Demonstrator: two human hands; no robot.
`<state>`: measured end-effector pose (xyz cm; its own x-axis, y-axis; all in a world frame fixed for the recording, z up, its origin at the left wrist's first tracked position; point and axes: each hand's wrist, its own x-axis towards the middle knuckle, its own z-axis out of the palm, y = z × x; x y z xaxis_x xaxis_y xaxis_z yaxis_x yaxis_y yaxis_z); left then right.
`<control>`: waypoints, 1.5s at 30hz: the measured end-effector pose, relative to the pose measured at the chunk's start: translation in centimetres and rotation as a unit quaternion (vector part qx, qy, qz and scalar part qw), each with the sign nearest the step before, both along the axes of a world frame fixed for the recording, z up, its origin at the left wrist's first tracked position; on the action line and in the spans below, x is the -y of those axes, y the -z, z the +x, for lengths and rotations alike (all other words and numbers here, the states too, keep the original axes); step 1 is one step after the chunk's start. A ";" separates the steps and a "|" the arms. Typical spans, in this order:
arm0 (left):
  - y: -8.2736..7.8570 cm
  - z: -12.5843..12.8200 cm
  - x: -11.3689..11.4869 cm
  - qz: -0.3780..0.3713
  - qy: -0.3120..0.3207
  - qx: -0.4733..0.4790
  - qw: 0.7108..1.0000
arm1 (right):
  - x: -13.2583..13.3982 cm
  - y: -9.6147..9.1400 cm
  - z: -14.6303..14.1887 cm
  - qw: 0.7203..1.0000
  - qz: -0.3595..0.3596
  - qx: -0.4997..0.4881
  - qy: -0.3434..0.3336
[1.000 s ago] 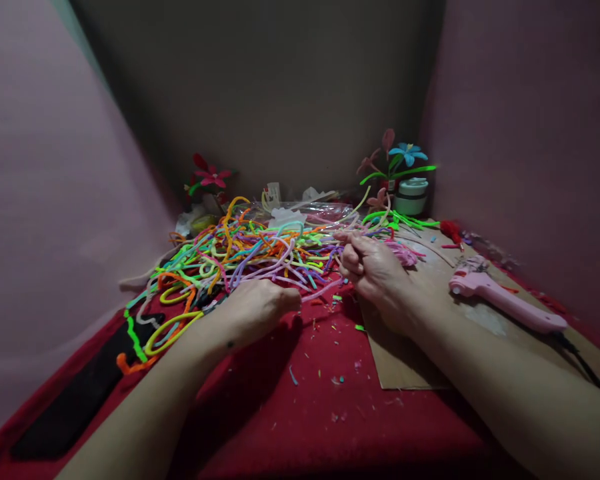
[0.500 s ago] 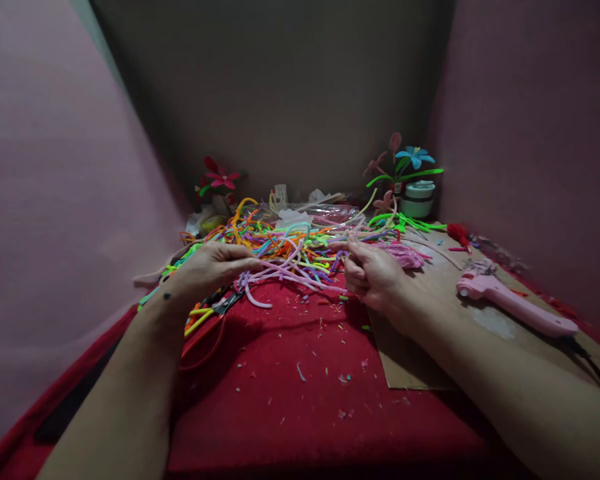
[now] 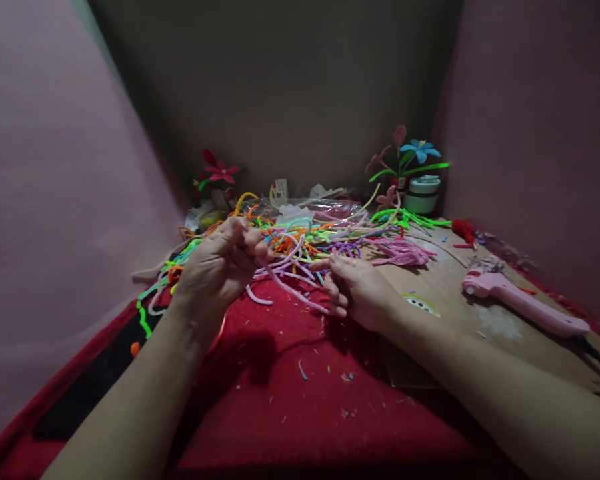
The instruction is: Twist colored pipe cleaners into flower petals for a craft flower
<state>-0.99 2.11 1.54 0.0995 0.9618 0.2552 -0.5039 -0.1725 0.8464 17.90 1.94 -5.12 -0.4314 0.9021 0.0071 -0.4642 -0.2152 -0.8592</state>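
A pale pink pipe cleaner (image 3: 293, 291) slants down between my two hands, over the red cloth. My left hand (image 3: 213, 273), raised a little with the fingers curled, pinches its upper part. At the lower end, the curled fingers of my right hand (image 3: 363, 290) close on the tip, with the index finger pointing left. Just behind both hands spreads a tangled heap of coloured pipe cleaners (image 3: 325, 237). A bundle of pink pipe cleaners (image 3: 403, 252) lies beyond my right hand. Under my left wrist a red loop-shaped handle (image 3: 220, 335) shows in part.
A pink hot glue gun (image 3: 525, 303) rests on a cardboard sheet (image 3: 460, 333) at right. A flat black object (image 3: 90, 393) lies at left. Pipe-cleaner flowers (image 3: 420, 151) and a pale green jar (image 3: 423, 195) stand at the back. Small clippings dot the red cloth (image 3: 330, 427).
My left hand has risen and turned, fingers now curled upward, tilting the pipe cleaner. My right hand has shifted slightly left and down. A yellow-rimmed round thing now shows behind my right wrist.
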 end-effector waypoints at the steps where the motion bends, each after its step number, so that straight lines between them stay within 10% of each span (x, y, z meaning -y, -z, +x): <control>1: 0.1 0.1 0.0 -0.010 0.022 0.002 1.000 | 0.0 0.0 -0.1 1.000 0.005 0.007 0.010; 13: 1.2 -0.3 -1.5 -0.029 -0.121 -0.104 0.987 | 0.0 -0.6 0.2 0.998 0.004 0.017 0.054; 29: 3.0 4.3 1.7 -0.079 0.104 -0.221 0.966 | 1.1 -0.5 -0.5 0.994 0.060 0.080 -0.039; 45: 3.4 5.1 2.0 -0.007 -0.078 -0.237 0.968 | 1.1 -0.6 -0.3 1.000 0.008 -0.006 -0.016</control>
